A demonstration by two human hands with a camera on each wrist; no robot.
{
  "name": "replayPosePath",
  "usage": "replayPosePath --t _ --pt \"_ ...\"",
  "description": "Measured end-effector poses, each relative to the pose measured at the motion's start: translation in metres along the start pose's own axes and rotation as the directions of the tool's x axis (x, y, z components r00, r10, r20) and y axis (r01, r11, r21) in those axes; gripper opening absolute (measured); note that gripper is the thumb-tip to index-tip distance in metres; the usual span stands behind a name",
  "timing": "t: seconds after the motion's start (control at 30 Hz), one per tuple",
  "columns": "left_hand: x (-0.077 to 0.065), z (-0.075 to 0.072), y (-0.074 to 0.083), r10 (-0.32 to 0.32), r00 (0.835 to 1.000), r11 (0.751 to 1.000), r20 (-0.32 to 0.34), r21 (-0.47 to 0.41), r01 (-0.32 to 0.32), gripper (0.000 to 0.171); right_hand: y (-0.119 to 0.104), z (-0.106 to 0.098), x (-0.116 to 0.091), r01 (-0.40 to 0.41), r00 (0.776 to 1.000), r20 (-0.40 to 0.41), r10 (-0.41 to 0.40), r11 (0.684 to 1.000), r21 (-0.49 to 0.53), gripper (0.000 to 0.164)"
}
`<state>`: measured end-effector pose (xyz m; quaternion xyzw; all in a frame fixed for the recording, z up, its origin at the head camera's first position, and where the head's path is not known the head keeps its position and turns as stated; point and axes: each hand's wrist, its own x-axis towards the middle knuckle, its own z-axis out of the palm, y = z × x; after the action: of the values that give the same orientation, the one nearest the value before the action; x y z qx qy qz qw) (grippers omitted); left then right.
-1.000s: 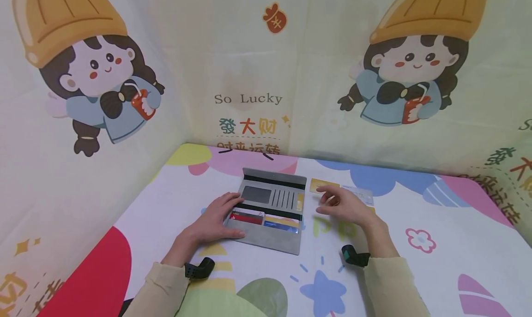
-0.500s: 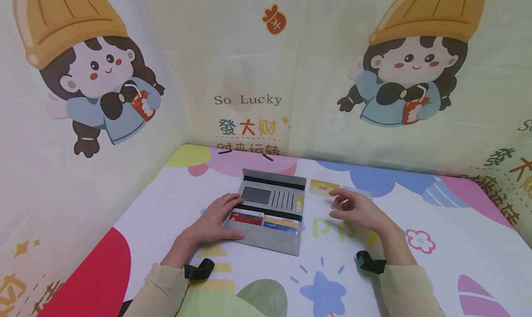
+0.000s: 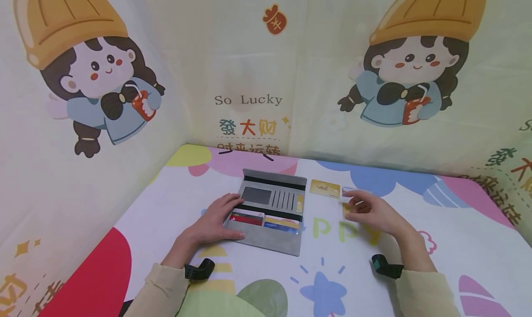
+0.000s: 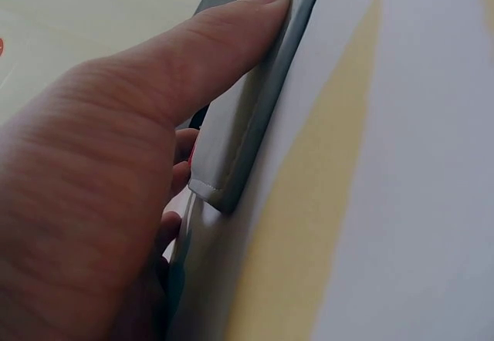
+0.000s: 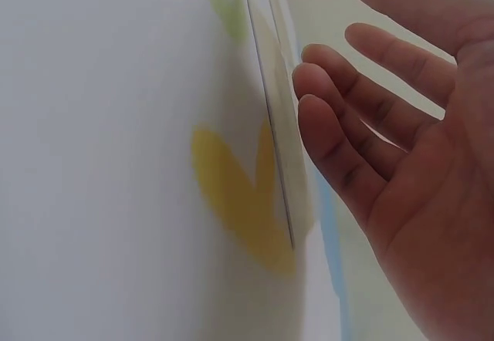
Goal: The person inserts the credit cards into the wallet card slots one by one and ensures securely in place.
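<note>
A grey wallet (image 3: pixel 266 241) lies unfolded on the table, its top flap raised. My left hand (image 3: pixel 214 220) rests on its left side; the thumb (image 4: pixel 220 44) presses the lower panel in the left wrist view. A red-and-white card (image 3: pixel 246 218) and a blue-and-yellow card (image 3: pixel 281 224) show in the lower pockets, and a gold card (image 3: pixel 299 201) pokes from an upper slot. My right hand (image 3: pixel 376 215), fingers loosely bent and empty, hovers over a pale card (image 3: pixel 346 190) and a yellow card (image 3: pixel 346 210), hiding most of both.
A gold card (image 3: pixel 325 188) lies flat between the wallet and my right hand. The table (image 3: pixel 266 164) wears a colourful printed cover and meets a patterned cloth wall (image 3: pixel 249 77) at the back and left. Each wrist carries a small black camera.
My right hand has moved rightward, uncovering the gold card and now covering most of the other two loose cards. The left hand and the wallet have stayed put.
</note>
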<state>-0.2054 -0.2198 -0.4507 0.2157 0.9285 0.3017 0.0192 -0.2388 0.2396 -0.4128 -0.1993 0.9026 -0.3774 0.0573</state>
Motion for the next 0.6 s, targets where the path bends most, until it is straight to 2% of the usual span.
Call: replayPosePath --t 0.3,0.6 --pt "0.0 -0.001 0.0 -0.002 1.0 1.0 -0.002 0.012 0.002 0.095 0.008 -0.008 -0.012 -0.032 0.999 -0.01 0.032 0.999 -0.008 0.059" --pt "0.0 0.001 -0.001 0.003 1.0 1.0 0.0 0.01 -0.003 0.095 0.017 -0.013 -0.019 -0.107 0.994 -0.031 0.105 0.992 -0.061 0.064"
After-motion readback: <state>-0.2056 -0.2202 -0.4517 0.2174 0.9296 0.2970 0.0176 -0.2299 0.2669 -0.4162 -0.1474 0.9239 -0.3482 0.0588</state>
